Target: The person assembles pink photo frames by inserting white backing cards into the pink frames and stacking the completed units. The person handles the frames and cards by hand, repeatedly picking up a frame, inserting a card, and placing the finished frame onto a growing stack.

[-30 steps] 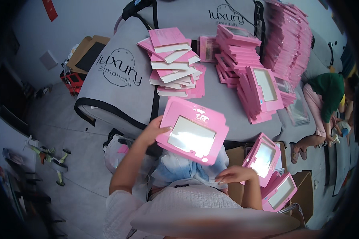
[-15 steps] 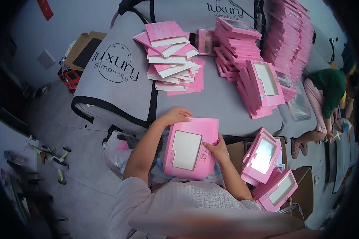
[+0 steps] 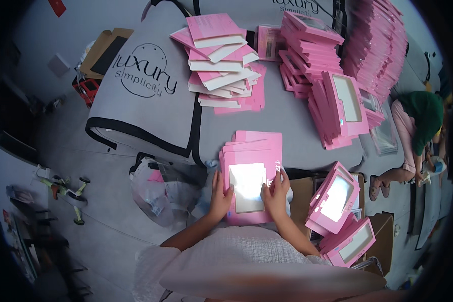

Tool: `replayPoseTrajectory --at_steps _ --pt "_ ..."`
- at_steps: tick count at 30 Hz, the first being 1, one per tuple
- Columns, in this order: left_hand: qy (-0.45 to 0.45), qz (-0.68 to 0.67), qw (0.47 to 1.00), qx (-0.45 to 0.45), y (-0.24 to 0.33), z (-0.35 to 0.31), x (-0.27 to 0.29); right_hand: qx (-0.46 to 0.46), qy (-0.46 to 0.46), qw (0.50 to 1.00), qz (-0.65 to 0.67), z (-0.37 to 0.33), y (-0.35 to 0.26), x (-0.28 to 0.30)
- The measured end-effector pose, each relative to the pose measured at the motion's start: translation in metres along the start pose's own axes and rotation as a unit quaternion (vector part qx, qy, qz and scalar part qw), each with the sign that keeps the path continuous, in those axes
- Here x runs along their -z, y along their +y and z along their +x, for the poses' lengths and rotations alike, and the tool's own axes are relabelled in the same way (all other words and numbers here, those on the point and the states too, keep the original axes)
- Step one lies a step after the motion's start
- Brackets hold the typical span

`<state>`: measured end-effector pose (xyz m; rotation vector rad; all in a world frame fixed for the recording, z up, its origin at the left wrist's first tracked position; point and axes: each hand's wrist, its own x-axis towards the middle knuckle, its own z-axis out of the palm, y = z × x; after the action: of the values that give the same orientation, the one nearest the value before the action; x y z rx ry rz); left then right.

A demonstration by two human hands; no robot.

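The left hand [image 3: 219,200] and right hand [image 3: 278,196] are clamping the pink windowed carton [image 3: 248,187] by opposite edges, thumbs pressing its face, forearms [image 3: 192,233] slanting inward below it.

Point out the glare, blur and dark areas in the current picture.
Head view: white glare on the held pink box; head view: similar glare on the upper pink box at lower right; head view: a smeared shape along the bottom; head view: corners fall to black.
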<state>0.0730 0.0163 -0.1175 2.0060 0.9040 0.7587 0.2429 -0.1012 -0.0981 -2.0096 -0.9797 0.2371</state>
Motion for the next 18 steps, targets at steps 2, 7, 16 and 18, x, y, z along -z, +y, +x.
replayPoseTrajectory --at_steps 2,7,16,18 --pt "0.017 -0.011 1.000 0.007 0.011 -0.005 -0.001 0.021 0.003 0.999 0.024 -0.011 -0.008 -0.001" --pt "0.079 0.010 0.997 -0.012 0.036 -0.002 0.011 0.046 -0.012 0.998 0.045 -0.016 -0.030 0.024" --pt "0.043 -0.138 0.989 -0.002 0.050 0.013 0.034 0.002 -0.038 0.956 0.292 0.016 -0.047 0.053" --pt "0.029 -0.190 0.981 0.014 0.047 0.015 0.036 -0.036 -0.054 0.930 0.361 0.026 -0.057 0.056"
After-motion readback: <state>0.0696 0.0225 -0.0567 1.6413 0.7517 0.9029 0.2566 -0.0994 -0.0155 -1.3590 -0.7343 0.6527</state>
